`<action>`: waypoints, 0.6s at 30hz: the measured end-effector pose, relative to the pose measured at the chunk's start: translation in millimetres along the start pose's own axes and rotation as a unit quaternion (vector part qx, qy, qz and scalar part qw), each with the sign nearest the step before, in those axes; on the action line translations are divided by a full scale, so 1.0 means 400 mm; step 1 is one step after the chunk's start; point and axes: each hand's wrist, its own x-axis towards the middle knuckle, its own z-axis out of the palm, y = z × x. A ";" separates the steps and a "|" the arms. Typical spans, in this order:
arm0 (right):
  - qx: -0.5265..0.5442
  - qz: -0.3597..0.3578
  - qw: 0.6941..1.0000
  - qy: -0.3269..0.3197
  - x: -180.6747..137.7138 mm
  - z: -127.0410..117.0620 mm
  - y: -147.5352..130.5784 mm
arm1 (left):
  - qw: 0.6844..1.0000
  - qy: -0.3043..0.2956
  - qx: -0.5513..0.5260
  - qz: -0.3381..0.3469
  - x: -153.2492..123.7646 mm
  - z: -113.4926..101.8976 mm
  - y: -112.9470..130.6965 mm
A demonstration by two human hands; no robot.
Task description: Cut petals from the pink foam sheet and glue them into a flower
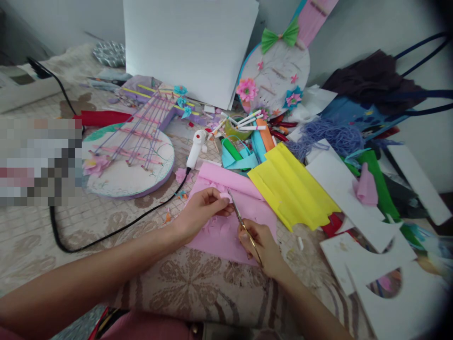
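Observation:
My left hand (208,208) pinches a small piece of pink paper (225,196) between thumb and fingers. My right hand (260,243) is closed around the gold handles of a pair of scissors (242,221), whose blades reach up to that piece. I cannot tell whether the blades are apart. Beneath both hands lies a sheet of pink crepe paper (260,205), rolled up along its far edge, with small pink scraps scattered on it. Just to the right of the roll rests folded yellow crepe paper (293,184).
A white glue gun (196,147) stands beyond the pink roll, its black cord (141,218) curving left. A round stringed paper instrument (130,160) lies at left; another decorated one (274,78) leans at the back. White board offcuts (389,264) and purple yarn (329,137) fill the right.

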 end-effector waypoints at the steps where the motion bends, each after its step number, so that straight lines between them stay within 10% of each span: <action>1: 0.001 0.001 1.000 0.001 0.000 0.000 -0.001 | 1.000 -0.001 -0.001 0.002 0.000 0.001 0.000; 18: 0.031 0.004 1.000 0.005 0.001 0.005 0.010 | 1.000 0.009 -0.008 -0.006 0.000 0.004 0.006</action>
